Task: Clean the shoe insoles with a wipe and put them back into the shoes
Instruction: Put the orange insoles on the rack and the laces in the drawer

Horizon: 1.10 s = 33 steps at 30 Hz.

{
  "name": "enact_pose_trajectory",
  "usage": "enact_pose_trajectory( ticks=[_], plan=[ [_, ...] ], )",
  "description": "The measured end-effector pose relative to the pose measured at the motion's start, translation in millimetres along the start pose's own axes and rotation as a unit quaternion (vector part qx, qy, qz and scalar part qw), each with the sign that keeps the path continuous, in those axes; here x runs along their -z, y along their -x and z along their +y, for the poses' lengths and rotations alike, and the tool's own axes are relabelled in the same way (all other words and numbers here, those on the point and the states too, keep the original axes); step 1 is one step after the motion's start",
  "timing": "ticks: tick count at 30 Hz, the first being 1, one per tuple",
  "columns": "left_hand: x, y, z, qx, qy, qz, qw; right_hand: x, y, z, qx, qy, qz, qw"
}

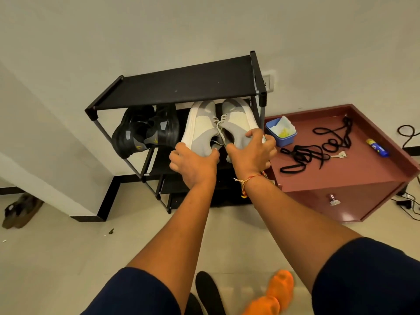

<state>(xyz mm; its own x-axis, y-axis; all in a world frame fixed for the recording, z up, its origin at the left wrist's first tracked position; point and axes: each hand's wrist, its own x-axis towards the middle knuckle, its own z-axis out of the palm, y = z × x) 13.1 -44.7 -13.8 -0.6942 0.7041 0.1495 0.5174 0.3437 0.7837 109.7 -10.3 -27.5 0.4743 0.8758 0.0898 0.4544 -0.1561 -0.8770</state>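
Black insoles (208, 289) lie on the floor at the bottom edge, with an orange pair (280, 286) just beside them to the right; by their shape I take the orange pieces for insoles too. Further off, sandals (20, 210) sit by the left wall. Black shoes (143, 130) stand on the rack (181, 85), on the shelf under its top. Beside them are the grey shoes (200, 126), heels toward the camera. The left hand (193, 165) curls its fingers round the left heel, and the right hand (251, 153) grips the right heel the same way. To the right, a tub (284, 142) holding wipes (284, 127) stands on a cabinet (363, 178), near loose laces (316, 151).

Whether insoles sit inside the grey pair is hidden. I judge the pair is being handled at the shelf, likely drawn out. The next move calls for a free hand to fetch a wipe, since both are occupied.
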Motion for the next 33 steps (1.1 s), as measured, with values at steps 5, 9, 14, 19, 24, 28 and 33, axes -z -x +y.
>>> enact_pose_trajectory(
  ticks=[5,9,14,19,24,28,33],
  plan=[
    [-24,-41,5,-0.03,-0.024,-0.003,0.999,-32,-31,-8,-0.001,0.001,0.005,1.0],
    [-39,-66,10,-0.04,-0.043,-0.022,0.998,-47,-52,-10,0.001,0.004,0.01,1.0],
    [-54,-80,5,-0.028,-0.032,-0.039,0.998,-56,-64,-2,0.032,0.013,0.004,0.999],
    [-61,-81,-18,-0.072,0.014,-0.083,0.994,-58,-68,18,0.137,0.027,-0.063,0.988],
    [-60,-88,-33,-0.152,0.017,-0.118,0.981,-50,-78,32,0.244,0.128,-0.127,0.953],
    [-61,-97,-35,-0.185,0.01,-0.159,0.97,-48,-96,31,0.287,0.178,-0.121,0.934],
    [-62,-108,-41,-0.205,-0.045,-0.194,0.958,-52,-104,33,0.325,0.242,-0.102,0.909]
  ],
)
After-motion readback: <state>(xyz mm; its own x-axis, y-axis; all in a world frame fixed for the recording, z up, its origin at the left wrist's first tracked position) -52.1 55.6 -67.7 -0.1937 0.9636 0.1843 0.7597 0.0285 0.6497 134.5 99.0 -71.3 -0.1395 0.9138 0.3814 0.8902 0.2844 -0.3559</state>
